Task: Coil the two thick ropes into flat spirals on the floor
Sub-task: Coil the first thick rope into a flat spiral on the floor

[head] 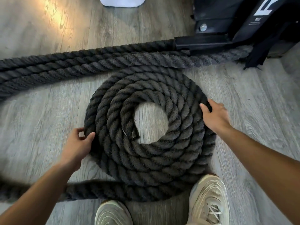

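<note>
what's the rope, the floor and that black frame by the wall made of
Coiled rope: twisted fibre strands, dark and matte with a fuzzy surface; natural or synthetic, I can't tell. Floor: grey wood-look planks with printed-looking grain and a slight sheen, probably laminate or vinyl. Black frame: likely painted steel, judging by its square tube shape and silver bolt.

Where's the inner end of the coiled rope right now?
Head view: the rope end lies at the lower-left edge of the coil's open center, right of the left hand.
</note>
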The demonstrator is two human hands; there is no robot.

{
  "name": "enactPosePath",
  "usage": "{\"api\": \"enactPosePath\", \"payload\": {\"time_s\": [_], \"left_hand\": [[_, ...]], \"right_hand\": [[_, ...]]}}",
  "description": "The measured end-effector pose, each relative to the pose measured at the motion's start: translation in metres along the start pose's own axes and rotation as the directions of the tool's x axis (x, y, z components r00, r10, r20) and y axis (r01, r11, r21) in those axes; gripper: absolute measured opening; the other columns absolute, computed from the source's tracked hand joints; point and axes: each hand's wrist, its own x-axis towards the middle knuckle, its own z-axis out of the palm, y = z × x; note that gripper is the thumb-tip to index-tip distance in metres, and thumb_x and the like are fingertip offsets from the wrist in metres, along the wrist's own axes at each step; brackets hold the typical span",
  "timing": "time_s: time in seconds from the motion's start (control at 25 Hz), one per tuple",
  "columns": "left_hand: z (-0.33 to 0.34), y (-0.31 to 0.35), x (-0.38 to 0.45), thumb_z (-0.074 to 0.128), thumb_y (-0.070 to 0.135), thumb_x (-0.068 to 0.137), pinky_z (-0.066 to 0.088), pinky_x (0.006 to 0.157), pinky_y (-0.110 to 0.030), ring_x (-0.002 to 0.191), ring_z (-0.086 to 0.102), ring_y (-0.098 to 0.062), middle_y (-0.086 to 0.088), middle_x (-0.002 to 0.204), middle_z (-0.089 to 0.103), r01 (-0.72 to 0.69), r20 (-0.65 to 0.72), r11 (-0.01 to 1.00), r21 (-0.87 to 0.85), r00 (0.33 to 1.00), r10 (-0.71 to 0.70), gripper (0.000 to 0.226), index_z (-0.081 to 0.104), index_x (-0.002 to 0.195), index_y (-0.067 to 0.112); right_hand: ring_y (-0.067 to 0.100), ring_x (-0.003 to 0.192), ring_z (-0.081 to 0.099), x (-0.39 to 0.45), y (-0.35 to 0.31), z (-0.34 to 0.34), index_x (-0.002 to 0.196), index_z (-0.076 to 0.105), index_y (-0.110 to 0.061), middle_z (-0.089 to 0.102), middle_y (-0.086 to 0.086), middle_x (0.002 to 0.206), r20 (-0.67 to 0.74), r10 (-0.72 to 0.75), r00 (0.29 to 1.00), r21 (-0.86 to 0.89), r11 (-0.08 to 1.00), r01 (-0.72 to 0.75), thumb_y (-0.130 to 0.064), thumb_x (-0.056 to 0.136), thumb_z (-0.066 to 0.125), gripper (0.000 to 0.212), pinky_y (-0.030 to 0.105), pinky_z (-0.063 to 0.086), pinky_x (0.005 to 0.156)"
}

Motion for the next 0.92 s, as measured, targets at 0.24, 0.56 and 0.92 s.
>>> {"api": "enactPosePath", "payload": {"time_s": [0.24,0.56,0.92], "left_hand": [[-0.01,0.015,0.017,0.08,0.028,0.083,0.052,0.059,-0.029,0.075,0.07,-0.014,-0.004,0.097,0.07,-0.012,0.02,0.999,-0.048,1.0,0.013,0.047,0.054,0.122,0.024],[0.017,0.077,0.08,0.063,0.03,0.096,0.048,0.102,-0.045,0.115,0.061,-0.028,-0.006,0.133,0.062,-0.291,0.114,0.901,0.321,0.957,0.268,0.05,0.047,0.143,0.034],[0.019,0.006,0.005,0.059,0.022,0.099,0.053,0.083,-0.033,0.091,0.063,-0.009,0.005,0.108,0.062,-0.201,-0.019,0.979,-0.035,0.98,0.2,0.047,0.042,0.142,0.027]], "right_hand": [[0.036,0.115,0.057,-0.029,0.012,0.012,0.132,0.057,-0.021,0.059,0.011,0.122,-0.076,0.155,0.985,0.234,0.963,-0.134,-0.055,0.097,0.051,0.05,0.038,0.045,0.086],[0.04,0.139,0.038,-0.107,0.038,0.032,0.159,0.018,-0.033,0.029,0.017,0.16,-0.059,0.214,0.975,0.184,0.962,-0.2,-0.051,0.103,0.04,0.063,0.047,0.041,0.102],[0.035,0.131,0.048,0.005,0.009,-0.008,0.155,0.034,-0.035,0.047,0.011,0.149,0.005,0.05,0.999,0.092,0.995,-0.05,-0.045,0.102,0.047,0.055,0.04,0.044,0.101]]}}
